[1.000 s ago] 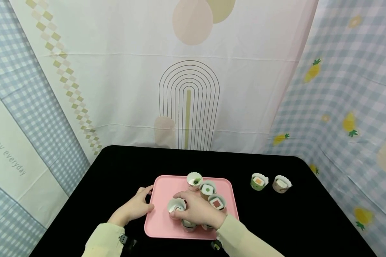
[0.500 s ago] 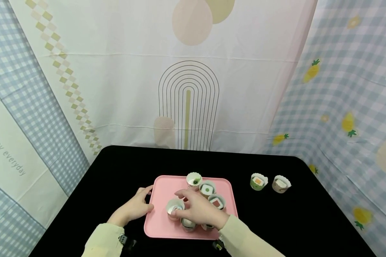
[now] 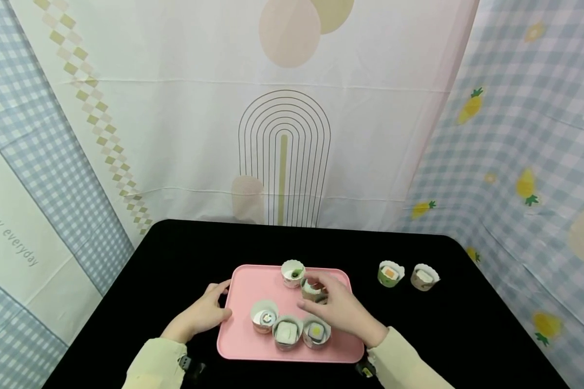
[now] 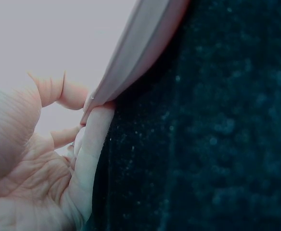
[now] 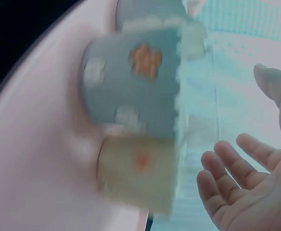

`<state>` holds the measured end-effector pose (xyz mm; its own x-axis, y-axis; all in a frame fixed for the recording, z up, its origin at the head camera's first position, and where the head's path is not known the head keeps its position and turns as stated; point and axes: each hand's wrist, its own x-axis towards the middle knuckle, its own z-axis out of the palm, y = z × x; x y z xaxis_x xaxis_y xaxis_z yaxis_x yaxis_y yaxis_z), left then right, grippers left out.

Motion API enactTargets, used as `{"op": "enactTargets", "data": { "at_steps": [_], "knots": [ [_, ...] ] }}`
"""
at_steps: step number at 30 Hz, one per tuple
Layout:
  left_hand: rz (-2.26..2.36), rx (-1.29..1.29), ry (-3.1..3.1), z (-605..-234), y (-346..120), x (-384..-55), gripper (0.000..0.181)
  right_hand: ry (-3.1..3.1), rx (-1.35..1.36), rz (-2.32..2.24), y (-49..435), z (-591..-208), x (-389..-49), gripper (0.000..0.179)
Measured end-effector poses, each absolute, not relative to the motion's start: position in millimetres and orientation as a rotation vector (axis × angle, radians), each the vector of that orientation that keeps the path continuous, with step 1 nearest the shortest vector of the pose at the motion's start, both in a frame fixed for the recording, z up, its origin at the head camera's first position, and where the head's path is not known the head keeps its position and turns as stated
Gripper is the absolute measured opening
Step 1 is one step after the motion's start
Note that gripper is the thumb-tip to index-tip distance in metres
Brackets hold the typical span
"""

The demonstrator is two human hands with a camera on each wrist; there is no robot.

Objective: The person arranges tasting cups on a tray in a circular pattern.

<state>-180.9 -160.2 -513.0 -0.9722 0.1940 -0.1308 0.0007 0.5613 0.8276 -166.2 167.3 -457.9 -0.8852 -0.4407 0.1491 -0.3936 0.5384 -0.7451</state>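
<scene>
My left hand [image 3: 206, 308] grips the left edge of the pink tray [image 3: 240, 292], the rim running between its thumb and fingers in the left wrist view. Over the tray's right side my right hand [image 3: 338, 305] hovers with fingers spread and nothing in them. Beneath its fingers is a paper baking cup [image 3: 310, 292], and the hand hides another one behind it. Along the tray's front stand a cup with a small round piece [image 3: 264, 317], one with a white block [image 3: 287, 333] and one with a yellow-dotted block [image 3: 316, 331]. A white cup [image 3: 292, 274] stands at the back.
A green paper cup [image 3: 390, 274] and a brown-patterned one [image 3: 424, 277], each with a small block inside, stand on the black table [image 3: 418, 335] right of the tray. A printed curtain [image 3: 190, 135] hangs behind the table.
My right hand has left the cup at the tray's front left and moved right and back over the right-hand cups. Front cups it covered now show. The left hand has stayed on the tray.
</scene>
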Motion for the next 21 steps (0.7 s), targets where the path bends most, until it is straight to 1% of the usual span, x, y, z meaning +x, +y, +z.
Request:
{"op": "enactTargets", "data": {
  "at_steps": [5,14,21],
  "knots": [
    [1.379,0.162,2.587,-514,-160,-182,0.084,2.762,-0.605,-1.34,201,-458,-168,0.064],
    [1.368,0.186,2.596,-513,-154,-185,0.084,3.021,-0.358,-1.238,278,-469,-168,0.062],
    [1.379,0.199,2.58,-510,-152,-187,0.083,3.172,-0.164,-1.252,331,-467,-169,0.077]
  ]
}}
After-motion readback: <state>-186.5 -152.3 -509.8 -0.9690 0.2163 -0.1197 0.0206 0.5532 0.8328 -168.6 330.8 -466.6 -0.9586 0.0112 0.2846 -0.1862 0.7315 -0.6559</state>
